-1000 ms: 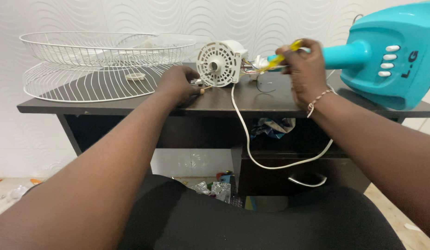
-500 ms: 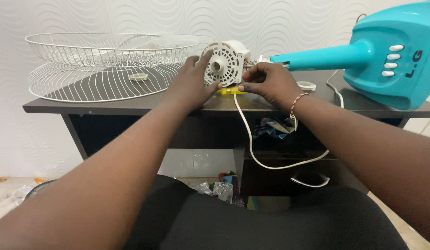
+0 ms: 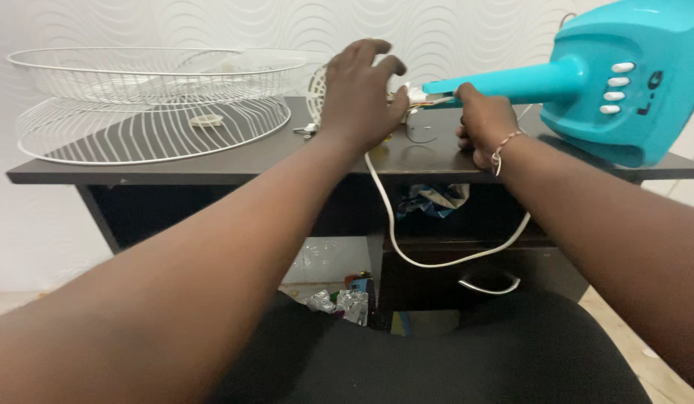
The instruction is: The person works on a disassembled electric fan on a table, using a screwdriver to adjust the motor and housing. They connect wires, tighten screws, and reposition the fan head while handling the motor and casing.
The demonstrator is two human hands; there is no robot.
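Fingers (image 3: 377,67) of your left hand (image 3: 358,101) spread over the white fan motor (image 3: 317,93) on the counter (image 3: 212,161); your right hand (image 3: 483,127) clenches near the teal fan stand (image 3: 511,81). Tugging could strain the exposed wires or snag the white cord (image 3: 384,217). 2 stacked wire grilles (image 3: 152,112) hold only a small cap.

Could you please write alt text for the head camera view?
Left hand covers a white fan motor on a dark desk; right hand grips a teal fan stand. White wire fan guards lie left.
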